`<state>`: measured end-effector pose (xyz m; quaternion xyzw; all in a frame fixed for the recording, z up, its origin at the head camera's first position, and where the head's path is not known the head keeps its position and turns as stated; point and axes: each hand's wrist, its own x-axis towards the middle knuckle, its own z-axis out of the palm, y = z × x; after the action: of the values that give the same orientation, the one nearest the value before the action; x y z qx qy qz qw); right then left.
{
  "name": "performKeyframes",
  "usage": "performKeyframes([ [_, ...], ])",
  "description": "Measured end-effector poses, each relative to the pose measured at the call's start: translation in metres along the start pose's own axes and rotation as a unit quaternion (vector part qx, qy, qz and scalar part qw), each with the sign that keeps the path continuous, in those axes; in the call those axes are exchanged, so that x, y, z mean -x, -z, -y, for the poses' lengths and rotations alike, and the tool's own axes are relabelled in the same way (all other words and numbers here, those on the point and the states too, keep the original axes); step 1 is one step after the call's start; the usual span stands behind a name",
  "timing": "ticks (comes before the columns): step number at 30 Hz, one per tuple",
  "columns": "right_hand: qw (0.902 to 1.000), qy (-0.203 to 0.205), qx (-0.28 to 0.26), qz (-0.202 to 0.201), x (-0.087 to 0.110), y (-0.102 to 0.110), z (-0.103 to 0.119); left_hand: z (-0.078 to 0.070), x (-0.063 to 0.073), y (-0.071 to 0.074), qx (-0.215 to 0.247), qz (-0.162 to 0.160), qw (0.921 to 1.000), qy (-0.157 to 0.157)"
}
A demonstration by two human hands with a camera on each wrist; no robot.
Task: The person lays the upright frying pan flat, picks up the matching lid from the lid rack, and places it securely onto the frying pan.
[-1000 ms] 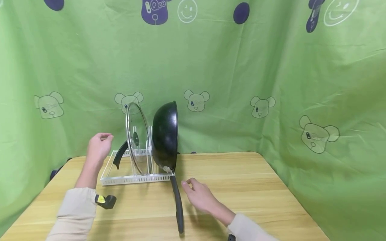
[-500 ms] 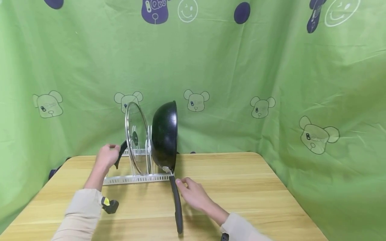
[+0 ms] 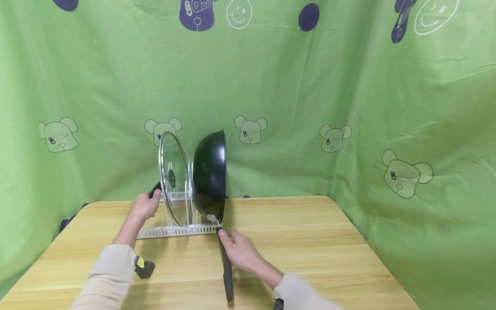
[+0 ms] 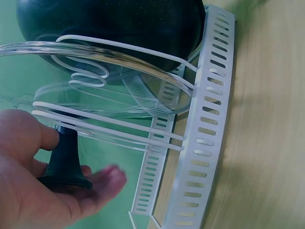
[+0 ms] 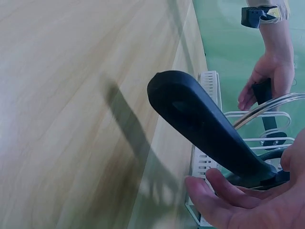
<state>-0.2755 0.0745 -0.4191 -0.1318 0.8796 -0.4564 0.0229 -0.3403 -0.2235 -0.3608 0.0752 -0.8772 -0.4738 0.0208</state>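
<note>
1. Wok [image 3: 209, 176]: its handle [image 3: 226, 269] is flanked near the base by the right hand [image 3: 241, 250], fingers spread; firm contact cannot be told.
2. Handle's long axis is aligned near-to-far, just left of that hand, the nearer of 2.
3. Bowl is held on edge at the rack's [image 3: 176, 231] right end; interior hidden.
4. Lid handle [image 4: 66, 155] is loosely framed by the left hand [image 3: 144, 209], fingers spread; 1 fingertip blurred.
</note>
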Motion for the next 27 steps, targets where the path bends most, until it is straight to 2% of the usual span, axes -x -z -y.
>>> performKeyframes([
  [4, 0.9999, -0.004, -0.012, -0.002, -0.003, -0.006, -0.001, -0.001, -0.003, -0.002, 0.027, -0.005, 0.9996, -0.002],
  [7, 0.9992, -0.011, -0.037, -0.001, -0.006, -0.01, -0.001, -0.003, -0.008, -0.001, 0.028, -0.001, 0.9996, 0.001],
  [14, 0.9873, -0.052, -0.149, 0.02, -0.008, -0.02, 0.0, -0.006, -0.019, 0.001, 0.046, 0.029, 0.9979, 0.034],
  [23, 0.9838, -0.064, -0.167, -0.002, -0.011, -0.03, -0.003, -0.008, -0.028, 0.008, 0.045, 0.058, 0.9959, 0.051],
  [27, 0.9828, -0.063, -0.173, -0.017, -0.012, -0.035, -0.005, -0.01, -0.029, 0.01, 0.068, 0.078, 0.9924, 0.066],
])
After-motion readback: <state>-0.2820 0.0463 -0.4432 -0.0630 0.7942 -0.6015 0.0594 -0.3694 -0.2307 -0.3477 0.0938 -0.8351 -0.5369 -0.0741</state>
